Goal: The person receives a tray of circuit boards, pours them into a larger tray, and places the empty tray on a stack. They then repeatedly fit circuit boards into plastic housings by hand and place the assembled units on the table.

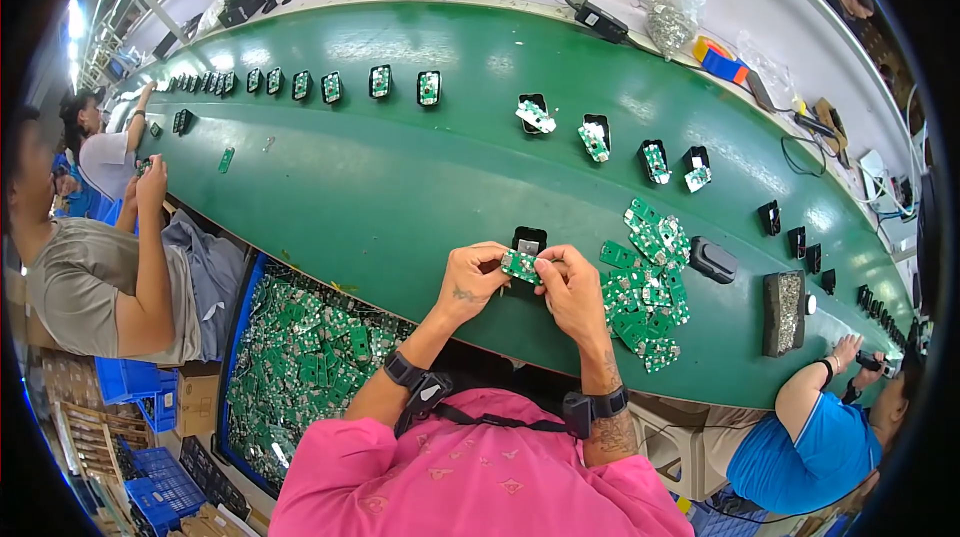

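My left hand (472, 279) and my right hand (568, 287) both pinch one small green circuit board (521, 265) between their fingertips, just above the near side of the green conveyor belt (400, 197). A black plastic housing (529, 237) lies on the belt right behind the board. A loose pile of green circuit boards (645, 282) lies on the belt to the right of my right hand. A second, closed black housing (713, 260) rests beyond that pile.
Several black housings with boards in them run in a row along the belt's far side (428, 88). A blue bin of circuit boards (300, 357) stands at my lower left. A tray of small metal parts (783, 313) sits at right. Seated workers flank me left (100, 277) and right (810, 437).
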Motion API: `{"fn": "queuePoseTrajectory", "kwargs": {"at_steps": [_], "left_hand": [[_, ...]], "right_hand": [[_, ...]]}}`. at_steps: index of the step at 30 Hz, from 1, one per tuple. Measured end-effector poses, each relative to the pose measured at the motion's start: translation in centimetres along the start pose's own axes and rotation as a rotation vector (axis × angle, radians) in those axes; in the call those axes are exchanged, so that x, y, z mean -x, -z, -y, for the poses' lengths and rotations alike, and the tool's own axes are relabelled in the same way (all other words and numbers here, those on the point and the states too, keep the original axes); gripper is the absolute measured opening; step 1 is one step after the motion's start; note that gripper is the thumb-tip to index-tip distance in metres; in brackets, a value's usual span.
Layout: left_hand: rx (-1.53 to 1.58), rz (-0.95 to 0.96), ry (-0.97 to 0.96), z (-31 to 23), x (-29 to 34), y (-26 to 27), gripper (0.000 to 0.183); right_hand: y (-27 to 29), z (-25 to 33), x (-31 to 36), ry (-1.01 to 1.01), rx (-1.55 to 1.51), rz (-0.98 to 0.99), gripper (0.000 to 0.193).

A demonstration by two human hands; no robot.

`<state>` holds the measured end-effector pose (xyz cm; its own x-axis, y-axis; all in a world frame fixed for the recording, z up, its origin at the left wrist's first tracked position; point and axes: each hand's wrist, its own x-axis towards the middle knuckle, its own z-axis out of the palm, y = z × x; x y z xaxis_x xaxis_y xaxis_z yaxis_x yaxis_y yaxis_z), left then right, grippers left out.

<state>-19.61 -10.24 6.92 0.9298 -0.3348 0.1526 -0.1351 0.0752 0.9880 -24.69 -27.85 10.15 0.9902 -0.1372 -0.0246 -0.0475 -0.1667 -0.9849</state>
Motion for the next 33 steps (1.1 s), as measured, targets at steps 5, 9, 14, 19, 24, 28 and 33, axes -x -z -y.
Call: {"fn": "queuePoseTrajectory", "kwargs": {"at_steps": [5, 9, 14, 19, 24, 28, 33], "left_hand": [[-0.042, 0.012, 0.013, 0.5, 0.1, 0.0, 0.007], [0.059, 0.02, 0.059, -0.6, 0.1, -0.2, 0.034], [0.108, 0.092, 0.058, -2.0, 0.2, 1.2, 0.081], [-0.232, 0.256, 0.057, -1.6, -1.9, 0.5, 0.063], [0.086, 0.156, 0.204, -2.1, -1.6, -0.9, 0.048], [0.057, 0.175, 0.233, -2.7, -1.3, -1.5, 0.048], [-0.257, 0.027, 0.112, -5.0, -0.2, -3.2, 0.049]], "right_hand": [[0.2, -0.8, -0.2, 0.009, 0.038, 0.004, 0.016], [0.4, -0.8, -0.2, 0.02, 0.079, -0.032, 0.016], [0.2, -0.3, -0.4, 0.074, 0.147, -0.035, 0.018], [0.1, -1.2, -1.3, 0.219, 0.343, -0.132, 0.026], [0.5, -0.4, -1.0, 0.228, 0.28, -0.134, 0.031], [0.3, -0.1, -0.4, 0.273, 0.228, -0.222, 0.031], [0.0, 2.2, 0.7, 0.434, 0.311, -0.313, 0.019]]}}
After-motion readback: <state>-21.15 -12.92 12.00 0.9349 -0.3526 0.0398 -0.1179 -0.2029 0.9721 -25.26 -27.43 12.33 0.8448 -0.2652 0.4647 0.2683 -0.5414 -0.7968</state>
